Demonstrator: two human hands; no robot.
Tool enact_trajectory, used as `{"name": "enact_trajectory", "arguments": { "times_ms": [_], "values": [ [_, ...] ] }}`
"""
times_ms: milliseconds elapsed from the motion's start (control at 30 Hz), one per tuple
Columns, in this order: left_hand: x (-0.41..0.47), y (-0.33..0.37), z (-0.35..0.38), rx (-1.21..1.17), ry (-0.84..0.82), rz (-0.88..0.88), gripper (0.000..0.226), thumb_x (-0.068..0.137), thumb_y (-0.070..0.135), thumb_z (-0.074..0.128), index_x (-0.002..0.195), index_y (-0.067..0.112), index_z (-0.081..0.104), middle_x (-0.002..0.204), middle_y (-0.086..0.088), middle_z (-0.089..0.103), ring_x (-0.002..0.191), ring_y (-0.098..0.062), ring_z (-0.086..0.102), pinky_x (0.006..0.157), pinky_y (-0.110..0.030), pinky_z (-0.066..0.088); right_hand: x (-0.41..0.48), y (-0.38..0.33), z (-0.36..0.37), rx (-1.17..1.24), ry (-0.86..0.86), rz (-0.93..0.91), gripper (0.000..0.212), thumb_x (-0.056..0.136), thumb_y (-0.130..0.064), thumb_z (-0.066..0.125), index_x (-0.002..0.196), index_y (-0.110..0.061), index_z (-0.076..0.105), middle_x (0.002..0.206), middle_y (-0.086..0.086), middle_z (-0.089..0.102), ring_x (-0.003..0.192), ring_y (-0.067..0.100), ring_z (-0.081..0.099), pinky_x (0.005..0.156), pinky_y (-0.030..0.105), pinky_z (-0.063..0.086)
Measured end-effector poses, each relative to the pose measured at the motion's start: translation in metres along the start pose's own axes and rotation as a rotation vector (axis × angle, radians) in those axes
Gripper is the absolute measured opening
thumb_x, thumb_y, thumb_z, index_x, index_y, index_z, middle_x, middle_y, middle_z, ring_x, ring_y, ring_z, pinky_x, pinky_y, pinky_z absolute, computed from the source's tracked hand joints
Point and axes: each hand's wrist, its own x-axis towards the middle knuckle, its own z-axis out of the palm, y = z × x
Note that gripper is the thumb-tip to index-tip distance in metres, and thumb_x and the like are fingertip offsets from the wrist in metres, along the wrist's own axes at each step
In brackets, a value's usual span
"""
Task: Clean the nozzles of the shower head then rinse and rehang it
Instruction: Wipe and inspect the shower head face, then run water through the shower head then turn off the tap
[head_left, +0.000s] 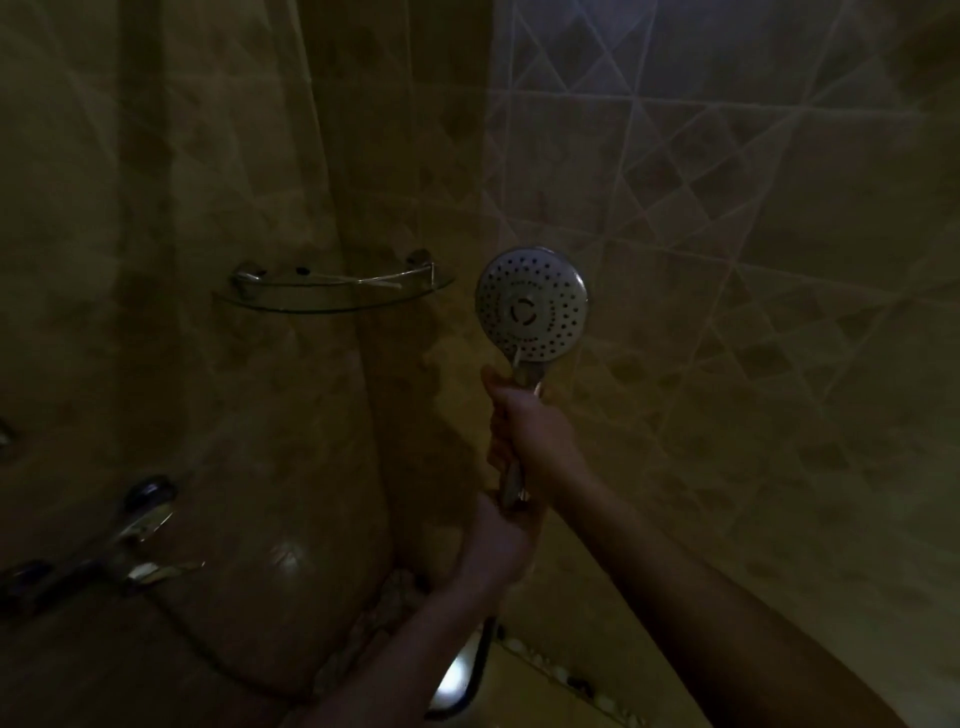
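Shower head (533, 304) is up in the air a bit right of centre, round face turned straight at the camera so you can see all the nozzle holes, handle pointing down toward 6 o'clock. Right hand (524, 431) has the fingers wrapped tight round the upper part of the handle, just below the face. Left hand (498, 540) sits right under it, up against the bottom end of the handle. It's really dark down there, so I honestly can't tell if those fingers are curled round it or just resting. There's a thin pale stick-like bit (517, 358) at the 6 o'clock edge of the face, no idea what it is.

Hose (478, 665) shows as a dark curve lower down at 6 o'clock, below the left forearm. Over at 9 o'clock from the head there's a glass corner shelf (332, 293) fixed in the corner with metal brackets, well apart from the head, with something thin and pale lying on it. Way down at 8 o'clock is the chrome mixer tap (124, 535), blurry. Tiled wall (753, 208) behind everything, diamond pattern on the right side.
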Motion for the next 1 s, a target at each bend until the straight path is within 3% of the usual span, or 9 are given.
{"name": "enact_trajectory", "arguments": {
  "times_ms": [167, 333, 400, 500, 667, 733, 833, 933, 1000],
  "values": [
    [0.023, -0.023, -0.021, 0.028, -0.117, 0.011, 0.044, 0.084, 0.008, 0.073, 0.051, 0.025, 0.05, 0.036, 0.009, 0.049, 0.033, 0.003, 0.041, 0.06, -0.037, 0.034, 0.012, 0.016, 0.013, -0.063, -0.014, -0.206, 0.038, 0.095, -0.02, 0.063, 0.059, -0.019, 0.053, 0.053, -0.002, 0.047, 0.046, 0.013, 0.043, 0.05, 0.031, 0.035],
    [0.041, -0.047, -0.072, -0.011, -0.288, -0.048, 0.025, 0.077, 0.031, 0.081, 0.097, 0.033, 0.067, 0.083, 0.02, 0.068, 0.074, 0.008, 0.062, 0.073, -0.015, 0.049, 0.027, 0.037, 0.024, -0.228, 0.028, -0.277, 0.031, 0.093, -0.02, 0.069, 0.065, -0.011, 0.058, 0.052, -0.006, 0.056, 0.043, 0.004, 0.051, 0.048, 0.026, 0.044],
    [0.057, -0.071, -0.102, -0.067, -0.22, -0.138, 0.046, 0.066, 0.038, 0.083, 0.107, 0.022, 0.068, 0.092, 0.006, 0.072, 0.079, -0.003, 0.066, 0.069, -0.017, 0.052, 0.04, 0.05, 0.027, -0.197, 0.087, -0.218, 0.031, 0.093, -0.023, 0.071, 0.066, -0.015, 0.058, 0.053, -0.008, 0.057, 0.045, 0.005, 0.052, 0.05, 0.028, 0.044],
    [0.078, -0.106, -0.159, -0.11, -0.029, -0.268, 0.033, 0.083, 0.017, 0.074, 0.113, 0.005, 0.067, 0.091, -0.008, 0.069, 0.069, -0.012, 0.063, 0.06, -0.024, 0.048, 0.055, 0.069, 0.03, -0.179, 0.107, -0.151, 0.021, 0.097, -0.032, 0.063, 0.089, -0.013, 0.06, 0.069, 0.0, 0.056, 0.061, 0.014, 0.053, 0.06, 0.036, 0.045],
    [0.087, -0.138, -0.26, -0.24, 0.2, -0.461, 0.014, 0.098, 0.014, 0.053, 0.103, 0.016, 0.065, 0.076, 0.003, 0.065, 0.061, -0.007, 0.057, 0.052, -0.02, 0.048, 0.079, 0.099, 0.033, -0.221, 0.118, -0.149, 0.031, 0.101, -0.02, 0.056, 0.071, -0.014, 0.054, 0.055, -0.003, 0.05, 0.05, 0.012, 0.047, 0.052, 0.029, 0.041],
    [0.09, -0.148, -0.287, -0.299, 0.296, -0.506, 0.019, 0.101, 0.023, 0.046, 0.095, 0.019, 0.063, 0.078, 0.006, 0.068, 0.071, -0.011, 0.056, 0.064, -0.027, 0.042, 0.087, 0.11, 0.036, -0.197, 0.092, -0.099, 0.026, 0.101, -0.023, 0.056, 0.076, -0.014, 0.054, 0.058, -0.002, 0.049, 0.051, 0.013, 0.046, 0.052, 0.029, 0.04],
    [0.091, -0.159, -0.313, -0.45, 0.409, -0.539, 0.023, 0.102, 0.026, 0.038, 0.095, 0.02, 0.06, 0.083, 0.004, 0.067, 0.073, -0.015, 0.056, 0.06, -0.027, 0.044, 0.1, 0.127, 0.045, -0.157, 0.085, -0.045, 0.022, 0.1, -0.025, 0.057, 0.079, -0.019, 0.052, 0.062, -0.002, 0.049, 0.053, 0.013, 0.046, 0.054, 0.029, 0.039],
    [0.093, -0.16, -0.322, -0.513, 0.411, -0.547, 0.029, 0.102, 0.023, 0.036, 0.083, 0.018, 0.057, 0.052, 0.006, 0.071, 0.052, -0.014, 0.068, 0.044, -0.021, 0.053, 0.109, 0.139, 0.049, -0.151, 0.076, -0.015, 0.017, 0.101, -0.026, 0.056, 0.086, -0.02, 0.049, 0.07, 0.001, 0.049, 0.06, 0.016, 0.047, 0.058, 0.031, 0.041],
    [0.096, -0.161, -0.326, -0.506, 0.43, -0.551, 0.03, 0.102, 0.018, 0.036, 0.08, 0.014, 0.056, 0.045, 0.003, 0.068, 0.036, -0.011, 0.064, 0.051, -0.028, 0.053, 0.115, 0.147, 0.05, -0.156, 0.066, 0.009, 0.016, 0.101, -0.028, 0.055, 0.09, -0.02, 0.049, 0.073, 0.001, 0.05, 0.062, 0.015, 0.048, 0.059, 0.032, 0.041]
  ]
}}
